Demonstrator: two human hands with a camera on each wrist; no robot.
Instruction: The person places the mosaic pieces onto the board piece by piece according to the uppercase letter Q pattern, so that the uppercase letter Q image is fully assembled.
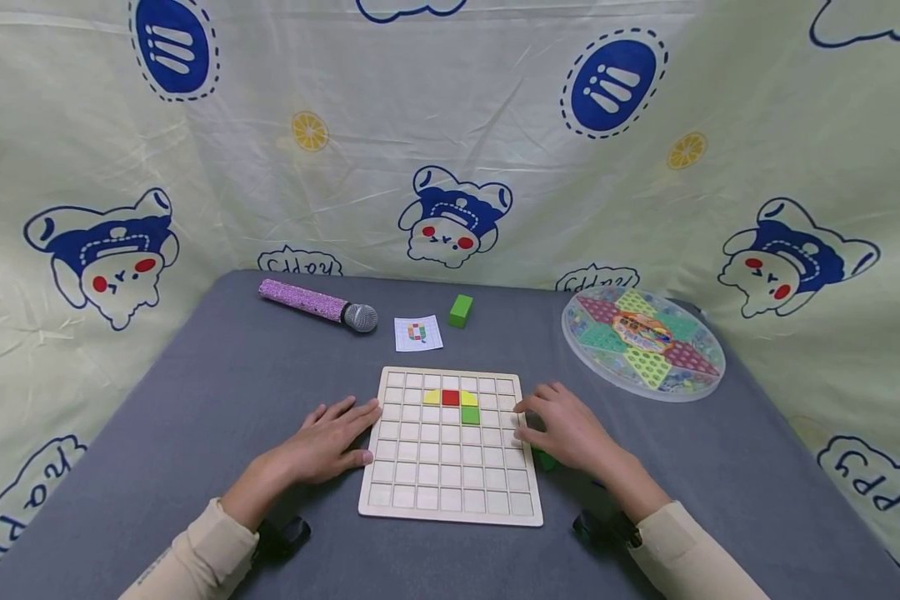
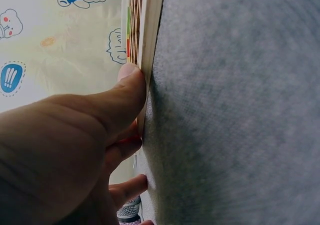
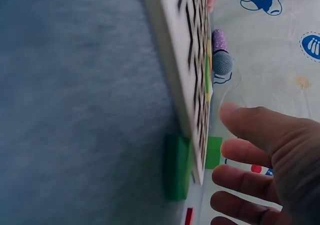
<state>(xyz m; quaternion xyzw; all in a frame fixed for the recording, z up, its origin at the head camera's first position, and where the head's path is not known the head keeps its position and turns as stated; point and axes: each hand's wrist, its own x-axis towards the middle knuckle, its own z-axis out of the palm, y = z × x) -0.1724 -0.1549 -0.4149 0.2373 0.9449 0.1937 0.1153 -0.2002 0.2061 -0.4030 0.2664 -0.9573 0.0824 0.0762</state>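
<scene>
A wooden grid board (image 1: pixel 418 475) lies on the table between the hands. In its upper rows sit a red square tile (image 1: pixel 450 398), a yellow piece (image 1: pixel 432 397) on either side of it, and a green square tile (image 1: pixel 470 415) below the right one. My left hand (image 1: pixel 328 442) touches the board's left edge, thumb and fingers spread along it in the left wrist view. Over the right edge hovers my right hand (image 1: pixel 570 429), fingers loosely bent and holding nothing in the right wrist view. A green block (image 3: pixel 177 167) lies beside the board, partly hidden under that hand from above.
Behind the board lie a small card (image 1: pixel 418 333) with a coloured grid pattern, another green block (image 1: pixel 461 311) and a purple glittery microphone (image 1: pixel 311 303). A round Chinese checkers box (image 1: pixel 641 342) rests at the back right. A printed curtain (image 1: pixel 495 108) hangs behind the table.
</scene>
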